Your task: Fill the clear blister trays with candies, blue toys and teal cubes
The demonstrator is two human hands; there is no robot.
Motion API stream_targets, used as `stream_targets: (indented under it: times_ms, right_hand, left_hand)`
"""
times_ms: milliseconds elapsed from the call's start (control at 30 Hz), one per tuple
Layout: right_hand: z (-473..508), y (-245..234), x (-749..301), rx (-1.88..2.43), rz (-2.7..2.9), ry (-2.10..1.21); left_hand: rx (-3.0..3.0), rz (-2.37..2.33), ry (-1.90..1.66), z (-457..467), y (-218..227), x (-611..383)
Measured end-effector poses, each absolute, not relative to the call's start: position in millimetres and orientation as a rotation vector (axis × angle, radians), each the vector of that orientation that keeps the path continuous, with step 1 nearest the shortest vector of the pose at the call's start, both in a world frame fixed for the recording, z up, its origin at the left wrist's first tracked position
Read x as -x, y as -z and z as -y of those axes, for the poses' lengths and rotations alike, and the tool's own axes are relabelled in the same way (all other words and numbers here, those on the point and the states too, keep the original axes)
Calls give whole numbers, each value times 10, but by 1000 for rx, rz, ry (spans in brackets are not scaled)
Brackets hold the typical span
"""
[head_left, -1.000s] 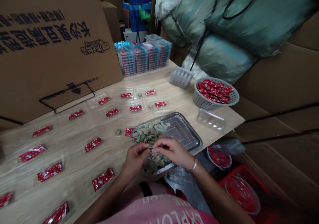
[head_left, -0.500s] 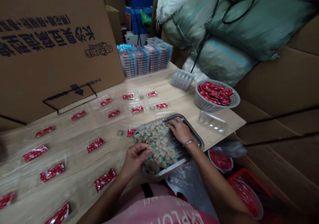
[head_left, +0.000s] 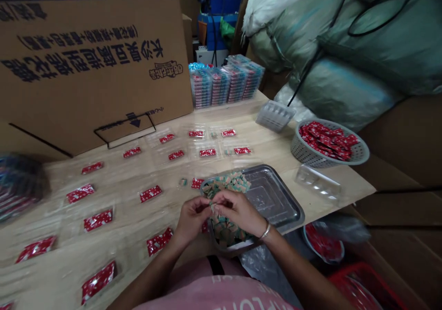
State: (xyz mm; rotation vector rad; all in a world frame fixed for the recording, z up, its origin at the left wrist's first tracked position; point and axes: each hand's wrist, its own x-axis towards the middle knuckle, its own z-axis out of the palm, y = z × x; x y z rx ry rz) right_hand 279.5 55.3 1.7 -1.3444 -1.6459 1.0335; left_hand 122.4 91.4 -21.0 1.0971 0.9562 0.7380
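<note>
My left hand (head_left: 191,218) and my right hand (head_left: 239,211) meet over the near left corner of a metal tray (head_left: 276,199). Both are pinched together on small green-and-tan wrapped candies (head_left: 213,206). A pile of the same candies (head_left: 226,183) fills the tray's left half. On the wooden table (head_left: 172,176) to the left lie several clear plastic trays, each with a red packet (head_left: 151,193) in it.
A grey basket (head_left: 328,156) of red packets stands at the right. An empty clear tray (head_left: 318,185) lies near the table's right edge. Stacks of filled clear boxes (head_left: 226,83) stand at the back beside a big cardboard box (head_left: 86,66). Large sacks (head_left: 345,38) fill the right.
My right hand has come back from the far side of the tray to meet my left hand. The camera view has shifted, so everything sits further right.
</note>
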Motion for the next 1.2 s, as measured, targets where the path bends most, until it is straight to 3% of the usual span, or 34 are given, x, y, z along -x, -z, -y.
stream_targets:
  times_ms: [233,400,667,1200]
  right_hand:
    - [-731,53,-2617,1309,1801,-819]
    - [-1305,91,-2548,1211,1902,-1055]
    - [-2810,405,-2674,1736,1886,-827]
    - [-2742,461,-2381,2155,2014,-429]
  left_hand:
    - [-1032,-960,-786,-973,231,-984]
    - [-913,-1081,-972,-1118,274,-900]
    - [-801,-1261,-1097,-1322,257,-650]
    - [-973,-1231,-928,-1222,353,-693]
